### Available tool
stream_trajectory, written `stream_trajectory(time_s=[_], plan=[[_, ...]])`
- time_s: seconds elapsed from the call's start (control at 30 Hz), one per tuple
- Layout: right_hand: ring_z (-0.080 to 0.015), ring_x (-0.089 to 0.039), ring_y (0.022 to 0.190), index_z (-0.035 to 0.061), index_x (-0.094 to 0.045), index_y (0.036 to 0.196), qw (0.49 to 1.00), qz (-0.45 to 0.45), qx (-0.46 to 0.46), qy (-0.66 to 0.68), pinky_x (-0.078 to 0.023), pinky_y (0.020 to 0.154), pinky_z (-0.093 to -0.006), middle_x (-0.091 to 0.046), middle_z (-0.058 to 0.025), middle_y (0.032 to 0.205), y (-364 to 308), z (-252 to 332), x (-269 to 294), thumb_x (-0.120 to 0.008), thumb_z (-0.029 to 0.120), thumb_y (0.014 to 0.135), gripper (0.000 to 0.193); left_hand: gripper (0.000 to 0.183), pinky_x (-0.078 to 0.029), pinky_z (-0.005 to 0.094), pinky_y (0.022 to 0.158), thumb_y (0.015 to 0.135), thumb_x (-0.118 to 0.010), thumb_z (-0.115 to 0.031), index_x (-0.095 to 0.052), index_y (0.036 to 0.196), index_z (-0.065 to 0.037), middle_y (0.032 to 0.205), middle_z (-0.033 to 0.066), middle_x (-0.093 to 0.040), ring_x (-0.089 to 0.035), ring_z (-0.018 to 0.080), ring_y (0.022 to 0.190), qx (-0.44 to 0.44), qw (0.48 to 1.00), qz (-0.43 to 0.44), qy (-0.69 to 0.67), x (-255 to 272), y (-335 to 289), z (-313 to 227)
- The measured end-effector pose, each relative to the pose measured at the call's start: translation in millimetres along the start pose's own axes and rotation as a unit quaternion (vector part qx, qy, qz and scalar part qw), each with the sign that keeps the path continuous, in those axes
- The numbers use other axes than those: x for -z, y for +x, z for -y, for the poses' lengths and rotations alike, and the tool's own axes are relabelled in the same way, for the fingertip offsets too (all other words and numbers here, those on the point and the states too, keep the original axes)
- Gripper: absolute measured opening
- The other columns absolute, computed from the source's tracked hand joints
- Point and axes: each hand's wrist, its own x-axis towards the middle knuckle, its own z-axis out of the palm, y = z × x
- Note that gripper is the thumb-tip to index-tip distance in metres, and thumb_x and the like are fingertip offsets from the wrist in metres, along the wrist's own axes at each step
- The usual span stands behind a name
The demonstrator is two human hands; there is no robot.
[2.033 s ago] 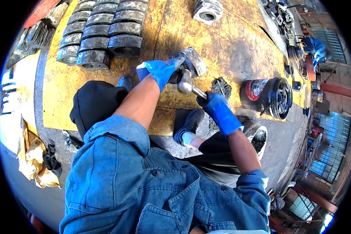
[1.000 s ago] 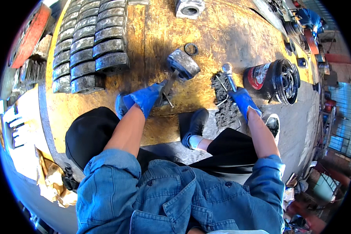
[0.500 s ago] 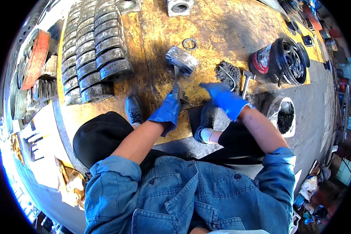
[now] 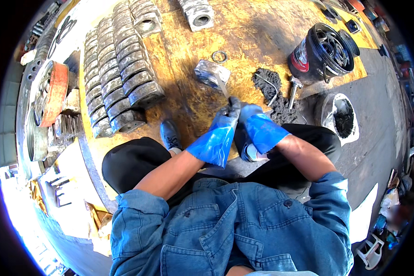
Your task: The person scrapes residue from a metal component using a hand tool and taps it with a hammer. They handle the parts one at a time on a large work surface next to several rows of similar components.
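Note:
My left hand (image 4: 221, 126), in a blue rubber glove with dark, dirty fingers, is closed around a flat metal strip (image 4: 222, 87). The strip's far end points at a grey metal block (image 4: 208, 72) on the yellow worn board. Right beside it, my right hand (image 4: 261, 127) wears a matching glove. Its fingers are curled in against the left hand, and whatever they grip is hidden. Beyond the block lies a dark metal ring (image 4: 219, 56). A heap of black, crumbly material (image 4: 264, 86) with a bent wire (image 4: 275, 85) on it sits to the right.
A hammer-like tool (image 4: 293, 94) lies by the heap. Farther right stand a black bucket (image 4: 302, 57) of rings and a white bag (image 4: 353, 120) with black stuff inside. Rows of metal blocks (image 4: 140, 92) stand at left, more blocks (image 4: 201, 19) at the far edge.
My right hand has come in to the left, its fingers now curled against the left hand. The left hand has shifted slightly right with the strip. The whole view has shifted a little.

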Motion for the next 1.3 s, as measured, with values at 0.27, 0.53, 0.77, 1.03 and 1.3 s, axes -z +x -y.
stream_trajectory(time_s=[0.27, 0.53, 0.77, 1.03, 1.3], plan=[[-0.0292, -0.072, 0.081, 0.0044, -0.068, 0.106, 0.931, -0.153, 0.056, 0.327, -0.055, 0.074, -0.0406, -0.074, -0.0161, 0.086, -5, -64, 85, -0.065, 0.024, 0.089, 0.027, 0.029, -0.048, 0.0296, 0.078, 0.098, -0.061, -0.028, -0.063, 0.116, -0.005, 0.101, 0.0060, -0.066, -0.061, 0.0160, 0.089, -0.041, 0.989, 0.055, -0.127, 28, -7, -85], [-0.0190, -0.070, 0.081, -0.0025, -0.056, 0.132, 0.924, -0.181, 0.048, 0.332, -0.056, 0.071, -0.0321, -0.073, -0.0128, 0.094, -5, -61, 148, -0.059, 0.012, 0.095, 0.040, 0.035, -0.053, 0.0342, 0.084, 0.102, -0.053, -0.030, -0.060, 0.127, -0.007, 0.112, 0.0082, -0.068, -0.066, 0.0224, 0.099, 0.185, 0.918, -0.047, -0.348, 61, 85, -109], [-0.0395, -0.070, 0.086, 0.0134, -0.060, 0.129, 0.965, -0.226, 0.004, 0.134, -0.055, 0.076, -0.0482, -0.071, -0.0219, 0.091, -23, -44, 164, -0.058, 0.021, 0.091, 0.039, 0.041, -0.055, 0.0377, 0.089, 0.091, -0.060, -0.030, -0.060, 0.125, -0.007, 0.118, 0.0121, -0.071, -0.068, 0.0288, 0.106, 0.188, 0.975, -0.090, -0.081, 62, 170, -98], [-0.0363, -0.072, 0.090, 0.0129, -0.060, 0.129, 0.986, -0.138, -0.063, 0.070, -0.057, 0.079, -0.0460, -0.073, -0.0188, 0.095, -17, -41, 169, -0.062, 0.019, 0.088, 0.041, 0.051, -0.054, 0.0364, 0.085, 0.064, -0.083, -0.023, -0.065, 0.109, -0.008, 0.110, 0.0182, -0.071, -0.067, 0.0333, 0.109, -0.020, 0.794, 0.018, 0.608, 56, 191, -62], [-0.0363, -0.072, 0.088, 0.0125, -0.060, 0.127, 0.987, -0.150, -0.033, 0.045, -0.057, 0.076, -0.0477, -0.072, -0.0186, 0.093, -22, -35, 155, -0.062, 0.020, 0.089, 0.038, 0.044, -0.054, 0.0356, 0.075, 0.089, -0.072, -0.033, -0.067, 0.119, 0.000, 0.100, 0.0101, -0.071, -0.061, 0.0202, 0.082, 0.258, 0.923, -0.282, 0.037, 74, 184, 39]])
